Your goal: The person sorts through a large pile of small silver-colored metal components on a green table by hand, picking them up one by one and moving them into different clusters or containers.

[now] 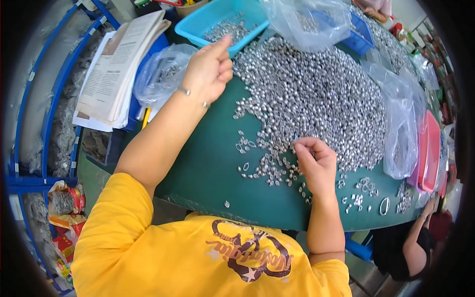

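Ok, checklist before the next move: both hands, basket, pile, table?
1. Left hand at the turquoise basket: ok, in line with its near rim; contact cannot tell.
2. Left hand empty: cannot tell, fingers curled.
3. Right hand at the near edge of the metal pile: ok.
4. Piece in right fingertips: cannot tell, too small.
5. Basket upright, with small pieces inside: ok.
6. Green table free of strays: not ok, a lone piece lies near the front edge.
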Demonstrator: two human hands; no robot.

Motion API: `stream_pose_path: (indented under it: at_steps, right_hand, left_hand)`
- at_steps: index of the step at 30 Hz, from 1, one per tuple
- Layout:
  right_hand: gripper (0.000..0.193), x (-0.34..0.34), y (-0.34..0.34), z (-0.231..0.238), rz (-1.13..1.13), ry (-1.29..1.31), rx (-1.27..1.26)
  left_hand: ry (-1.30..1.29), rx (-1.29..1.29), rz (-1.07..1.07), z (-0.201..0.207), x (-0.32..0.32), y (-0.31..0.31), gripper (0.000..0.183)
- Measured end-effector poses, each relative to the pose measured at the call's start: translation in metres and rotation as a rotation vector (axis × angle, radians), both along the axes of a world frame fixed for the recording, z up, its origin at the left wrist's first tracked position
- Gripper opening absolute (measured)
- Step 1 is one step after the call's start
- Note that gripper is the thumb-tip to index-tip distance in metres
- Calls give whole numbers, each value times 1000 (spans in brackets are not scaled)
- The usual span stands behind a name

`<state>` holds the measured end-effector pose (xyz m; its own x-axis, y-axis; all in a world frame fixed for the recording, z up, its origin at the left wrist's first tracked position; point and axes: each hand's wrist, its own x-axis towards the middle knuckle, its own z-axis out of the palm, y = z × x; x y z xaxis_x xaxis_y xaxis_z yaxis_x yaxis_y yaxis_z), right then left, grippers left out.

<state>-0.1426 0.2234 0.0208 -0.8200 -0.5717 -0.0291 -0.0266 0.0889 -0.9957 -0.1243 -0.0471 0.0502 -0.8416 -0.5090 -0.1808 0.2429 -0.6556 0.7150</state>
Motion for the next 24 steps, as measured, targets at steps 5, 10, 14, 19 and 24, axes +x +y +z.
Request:
stream_pose_path:
  at_steps: [5,10,14,19,24]
  right_hand:
    - [8,6,2,8,177,341,353]
    - [8,8,3,4,343,545,392]
    - [9,15,2,1,394,649,443]
    - [9,18,3,3,411,639,464]
    - [6,10,0,3,287,1,148]
  left_hand:
    - [-273,-1144,-602,-8,59,71,9]
    - [-245,-1623,-460,-41,81,94,12]
    - [-232,-1599,-476,-40,82,99,12]
    - [-287,-1173,-534,-34,80,94,6]
    - [-130,158,-595,-35,77,75,6]
